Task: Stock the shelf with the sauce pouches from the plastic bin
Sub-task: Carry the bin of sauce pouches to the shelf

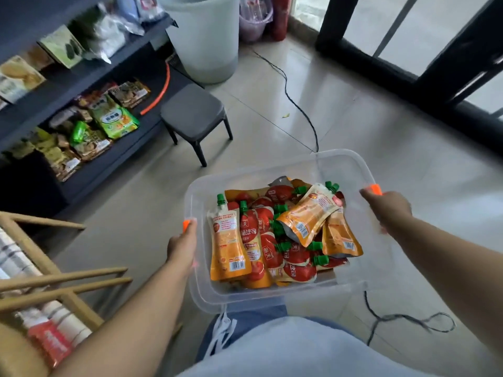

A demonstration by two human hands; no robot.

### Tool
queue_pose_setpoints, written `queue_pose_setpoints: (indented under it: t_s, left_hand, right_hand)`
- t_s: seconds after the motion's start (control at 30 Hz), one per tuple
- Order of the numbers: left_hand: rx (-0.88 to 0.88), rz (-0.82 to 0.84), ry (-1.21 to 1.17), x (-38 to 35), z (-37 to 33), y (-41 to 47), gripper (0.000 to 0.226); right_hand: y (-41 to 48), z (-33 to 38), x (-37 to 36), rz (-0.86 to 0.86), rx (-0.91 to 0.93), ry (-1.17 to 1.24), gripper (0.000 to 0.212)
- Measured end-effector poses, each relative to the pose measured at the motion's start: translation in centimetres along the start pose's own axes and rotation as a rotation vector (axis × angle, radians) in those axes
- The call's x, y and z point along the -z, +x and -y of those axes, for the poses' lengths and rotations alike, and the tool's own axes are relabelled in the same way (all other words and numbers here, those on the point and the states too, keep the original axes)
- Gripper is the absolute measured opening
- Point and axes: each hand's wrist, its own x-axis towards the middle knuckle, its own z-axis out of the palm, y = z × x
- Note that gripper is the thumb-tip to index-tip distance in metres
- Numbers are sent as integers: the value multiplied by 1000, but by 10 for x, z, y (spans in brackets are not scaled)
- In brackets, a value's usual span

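- The clear plastic bin (351, 170) is gripped at its two short ends: the left hand (181, 247) is closed over the left rim, thumb on top, and the right hand (386, 206) is closed over the right rim in the same way.
- Both arms are stretched forward and slightly down, the forearms converging on the bin; orange nails are seen on both thumbs.
- The bin is carried above the tiled floor (381, 137), in front of the person's body, its long axis running left to right with the right end tilted away.
- The sauce pouches (288, 248) lie heaped inside the bin, mostly red, with green caps.
- An orange pouch (228, 246) leans against the bin's left wall, its long axis running near to far and its cap toward the far edge.
- Another orange pouch (310, 216) lies on top of the heap, slanted, its cap toward the far right corner.
- The dark shelf (89, 74), holding snack packets, stands to the far left, well apart from the bin; a grey stool (193, 110) stands between them.
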Motion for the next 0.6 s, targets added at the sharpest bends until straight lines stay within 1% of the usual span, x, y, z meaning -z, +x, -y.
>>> queue_pose_setpoints:
  t_s: [0.1,0.17,0.33,0.47,0.6]
  left_hand:
    - [44,15,-69,-8,-56,31,59]
    - [68,-2,-91,-7,-89,50,59]
    - [145,-52,-202,4,-151,87,63]
    - [213,-101,-281,9,-188,118,61]
    - [275,-187,-357,8,-227,160,60]
  right_hand:
    - [33,66,-2,39,46,-22,47]
    - [53,114,-3,58,92,-85,45]
    - [93,229,-13,96,225,-208,45]
    - [132,306,-41,173,305,-265,47]
    - [179,394,-90,278,391,-371,49]
